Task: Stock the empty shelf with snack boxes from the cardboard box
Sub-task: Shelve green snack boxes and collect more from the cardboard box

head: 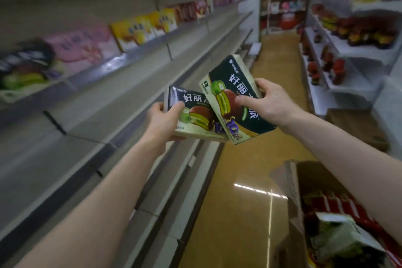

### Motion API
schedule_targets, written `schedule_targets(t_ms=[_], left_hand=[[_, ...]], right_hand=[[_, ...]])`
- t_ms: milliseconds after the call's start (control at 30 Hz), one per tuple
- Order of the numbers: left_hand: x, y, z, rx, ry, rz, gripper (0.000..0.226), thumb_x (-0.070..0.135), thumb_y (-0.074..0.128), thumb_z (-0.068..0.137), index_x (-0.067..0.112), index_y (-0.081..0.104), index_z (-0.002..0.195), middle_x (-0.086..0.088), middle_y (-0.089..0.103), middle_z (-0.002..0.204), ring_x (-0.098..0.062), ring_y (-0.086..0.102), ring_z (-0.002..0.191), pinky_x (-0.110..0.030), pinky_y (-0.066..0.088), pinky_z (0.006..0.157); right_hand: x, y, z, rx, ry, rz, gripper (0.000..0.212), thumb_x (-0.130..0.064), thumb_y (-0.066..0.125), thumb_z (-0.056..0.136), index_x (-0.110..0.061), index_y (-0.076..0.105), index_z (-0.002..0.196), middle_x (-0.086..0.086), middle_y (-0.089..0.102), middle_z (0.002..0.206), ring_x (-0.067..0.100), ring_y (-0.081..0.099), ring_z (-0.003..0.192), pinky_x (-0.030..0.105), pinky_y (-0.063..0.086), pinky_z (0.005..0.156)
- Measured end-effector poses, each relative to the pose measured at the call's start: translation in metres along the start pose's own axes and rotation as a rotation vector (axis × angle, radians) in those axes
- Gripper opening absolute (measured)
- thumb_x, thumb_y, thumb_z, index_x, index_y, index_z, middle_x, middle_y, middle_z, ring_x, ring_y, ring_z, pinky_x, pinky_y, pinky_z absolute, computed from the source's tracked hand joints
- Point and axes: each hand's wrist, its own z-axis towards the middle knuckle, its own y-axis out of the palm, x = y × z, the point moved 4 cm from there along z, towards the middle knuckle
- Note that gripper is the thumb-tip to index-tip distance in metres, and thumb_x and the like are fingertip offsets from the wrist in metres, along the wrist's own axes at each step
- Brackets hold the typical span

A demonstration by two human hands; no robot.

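I hold two dark green snack boxes printed with chocolate pies in mid-air over the aisle edge. My left hand (pixel 162 121) grips the lower snack box (pixel 196 113) by its left end, thumb on the front. My right hand (pixel 268 103) grips the upper snack box (pixel 233 95), which is tilted and overlaps the lower one. The empty shelf (pixel 91 124) runs along the left, just beyond the boxes. The open cardboard box (pixel 291 183) stands on the floor at lower right, with red packs and another green snack box (pixel 341 239) inside.
The shelf above holds pink boxes (pixel 84 47), yellow boxes (pixel 141 28) and red ones further on. A rack with red and dark bottles (pixel 348 28) lines the right side. A brown carton (pixel 356 126) sits on the floor at right. The yellow floor (pixel 245 169) runs down the aisle.
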Motion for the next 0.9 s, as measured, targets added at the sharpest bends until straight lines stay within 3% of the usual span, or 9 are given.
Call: schedule_targets(t_ms=[167,333,433,533,667,800,900], left_hand=[[0.029,-0.113,-0.008,0.135,0.051,-0.114,0.026,0.031,0.068,0.089,0.012,0.056,0.1,-0.011,0.07,0.087,-0.024,0.069,0.068,-0.041,0.059,0.054],[0.051,-0.213,-0.027,0.25,0.108,-0.155,0.017,0.031,0.067,0.09,0.014,0.062,0.092,-0.01,0.072,0.083,-0.024,0.07,0.069,-0.043,0.06,0.06],[0.059,-0.269,-0.04,0.32,0.121,-0.154,0.026,0.033,0.068,0.089,0.01,0.061,0.1,-0.013,0.072,0.09,-0.026,0.071,0.071,-0.043,0.06,0.058],[0.064,-0.321,-0.056,0.4,0.123,-0.169,0.034,0.033,0.068,0.089,0.007,0.058,0.109,-0.014,0.071,0.091,-0.026,0.071,0.071,-0.045,0.06,0.059],[0.068,-0.381,-0.077,0.503,0.144,-0.197,0.027,0.032,0.068,0.089,0.008,0.062,0.101,-0.013,0.072,0.087,-0.025,0.071,0.07,-0.039,0.058,0.054],[0.067,-0.428,-0.096,0.592,0.165,-0.187,0.023,0.031,0.069,0.089,0.009,0.064,0.094,-0.012,0.072,0.082,-0.03,0.07,0.078,-0.053,0.059,0.076],[0.064,-0.457,-0.108,0.654,0.147,-0.205,0.034,0.037,0.072,0.084,0.008,0.065,0.099,-0.016,0.072,0.095,-0.034,0.069,0.086,-0.054,0.058,0.075]], right_hand=[[-0.091,0.067,0.004,-0.124,-0.14,0.019,0.04,-0.024,0.074,0.082,-0.022,0.056,0.118,-0.004,0.069,0.099,0.012,0.069,0.082,0.032,0.058,0.072],[-0.171,0.142,-0.004,-0.239,-0.289,0.009,0.044,-0.024,0.074,0.083,-0.022,0.054,0.121,-0.003,0.069,0.099,0.006,0.07,0.071,0.02,0.055,0.056],[-0.207,0.187,-0.013,-0.298,-0.343,0.033,0.046,-0.023,0.074,0.083,-0.021,0.053,0.124,-0.002,0.068,0.099,0.007,0.071,0.068,0.02,0.055,0.053],[-0.235,0.225,-0.021,-0.359,-0.393,0.043,0.048,-0.024,0.073,0.084,-0.024,0.052,0.127,-0.004,0.068,0.097,0.008,0.071,0.071,0.026,0.058,0.059],[-0.267,0.268,-0.032,-0.406,-0.48,0.033,0.043,-0.026,0.072,0.084,-0.03,0.053,0.122,-0.007,0.067,0.094,0.009,0.069,0.076,0.027,0.057,0.062],[-0.292,0.302,-0.04,-0.458,-0.594,-0.007,0.042,-0.025,0.072,0.084,-0.032,0.054,0.122,-0.011,0.066,0.093,0.004,0.066,0.078,0.021,0.052,0.062],[-0.307,0.326,-0.04,-0.503,-0.639,-0.014,0.042,-0.025,0.072,0.084,-0.036,0.053,0.119,-0.013,0.066,0.093,0.003,0.066,0.079,0.022,0.053,0.064]])
